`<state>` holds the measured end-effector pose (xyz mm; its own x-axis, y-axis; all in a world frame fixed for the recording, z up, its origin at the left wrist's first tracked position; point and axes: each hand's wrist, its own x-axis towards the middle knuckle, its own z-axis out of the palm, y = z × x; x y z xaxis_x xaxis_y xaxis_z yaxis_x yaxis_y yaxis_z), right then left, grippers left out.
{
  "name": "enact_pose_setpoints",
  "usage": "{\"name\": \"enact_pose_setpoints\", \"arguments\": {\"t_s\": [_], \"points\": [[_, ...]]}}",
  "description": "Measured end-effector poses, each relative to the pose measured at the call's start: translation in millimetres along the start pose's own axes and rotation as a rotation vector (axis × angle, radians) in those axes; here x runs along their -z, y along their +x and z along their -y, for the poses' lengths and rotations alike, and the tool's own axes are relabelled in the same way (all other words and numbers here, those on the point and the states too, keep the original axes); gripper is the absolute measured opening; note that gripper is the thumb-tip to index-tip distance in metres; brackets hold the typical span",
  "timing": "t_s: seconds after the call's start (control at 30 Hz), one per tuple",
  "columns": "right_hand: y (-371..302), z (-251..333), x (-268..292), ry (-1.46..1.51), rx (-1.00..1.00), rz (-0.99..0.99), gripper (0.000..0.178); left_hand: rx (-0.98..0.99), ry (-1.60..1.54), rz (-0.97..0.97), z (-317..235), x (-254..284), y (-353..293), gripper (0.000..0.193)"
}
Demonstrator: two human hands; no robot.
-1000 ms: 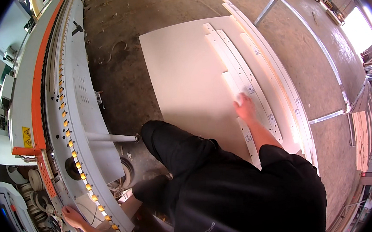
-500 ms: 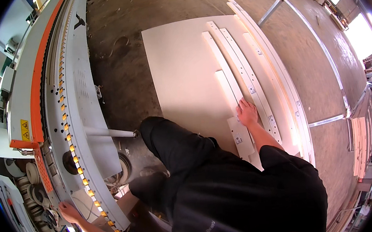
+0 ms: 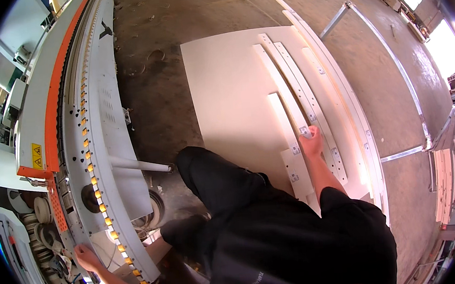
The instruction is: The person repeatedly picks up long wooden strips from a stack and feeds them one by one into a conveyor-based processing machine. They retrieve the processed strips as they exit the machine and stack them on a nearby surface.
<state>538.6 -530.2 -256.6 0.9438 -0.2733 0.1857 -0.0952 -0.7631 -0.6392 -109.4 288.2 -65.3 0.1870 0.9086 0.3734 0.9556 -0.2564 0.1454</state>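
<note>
My right hand (image 3: 312, 141) is closed round the near end of a long, narrow white board strip (image 3: 281, 86) with a small label. That strip lies among several similar strips on a large white panel (image 3: 217, 83). A shorter strip (image 3: 281, 116) is just left of the hand, and a labelled piece (image 3: 295, 174) lies nearer to me. On the right of the held strip runs one with a row of holes (image 3: 306, 100). My left hand (image 3: 88, 258) is at the near end of a long machine (image 3: 116, 200), fingers curled at its edge; what they grip is hidden.
Long strips (image 3: 341, 86) line the panel's right side. Beyond stands a metal frame (image 3: 393, 57) on the concrete floor. A grey bar (image 3: 140, 164) juts from the machine towards my leg. Rolls of edge band (image 3: 41, 212) sit left of it, and stacked boards (image 3: 444, 185) stand far right.
My right hand has gone from lying across the strips to closing on one strip's near end, slightly to the right. My left hand stays at the machine.
</note>
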Motion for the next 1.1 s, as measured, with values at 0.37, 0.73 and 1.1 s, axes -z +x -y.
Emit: {"name": "enact_pose_setpoints", "arguments": {"t_s": [0.37, 0.73, 1.1], "points": [[-11, 145, 58, 0.288, 0.714, 0.065, 0.039, -0.455, -0.347, -0.194, -174, 46, -73, 0.027], [-119, 334, 54, 0.774, 1.53, 0.437, 0.044, -1.244, -0.251, -0.145, -335, 149, -226, 0.019], [-194, 391, 31, 0.697, 1.512, 0.587, 0.056, -0.685, -0.219, -0.202, -197, 167, -229, 0.035]]}}
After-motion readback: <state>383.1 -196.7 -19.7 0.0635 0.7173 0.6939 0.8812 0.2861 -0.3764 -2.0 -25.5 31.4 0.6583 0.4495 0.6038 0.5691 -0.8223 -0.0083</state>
